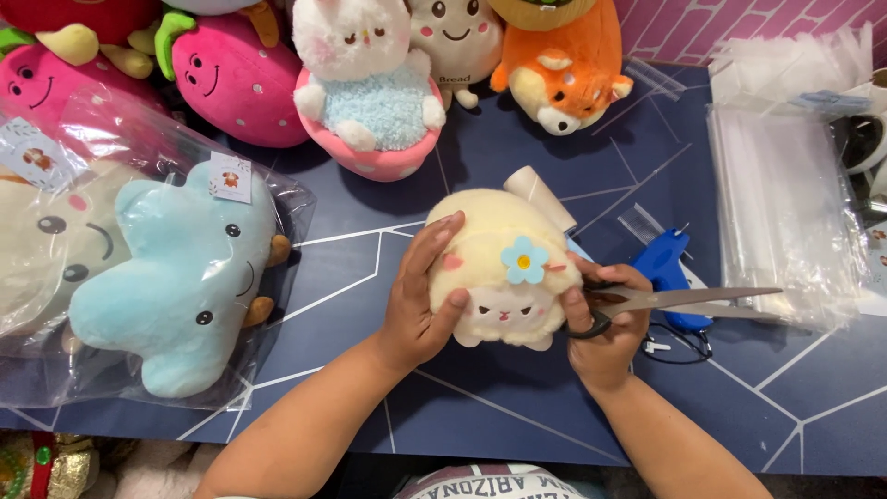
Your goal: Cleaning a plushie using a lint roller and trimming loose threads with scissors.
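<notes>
A cream sheep plush (504, 268) with a blue flower on its head lies in the middle of the dark blue table (517, 407). My left hand (420, 300) grips its left side, fingers spread over the top. My right hand (605, 323) touches the plush's right side and holds a pair of scissors (684, 303) by the black handles, blades pointing right, slightly apart. A blue tagging gun (667, 268) lies just behind the scissors.
A light blue plush (180, 277) in a clear bag lies at the left. A pink strawberry plush (236, 79), a white bunny in a pink cup (370, 92) and an orange dog plush (559, 69) stand at the back. Clear plastic bags (785, 194) are stacked at the right.
</notes>
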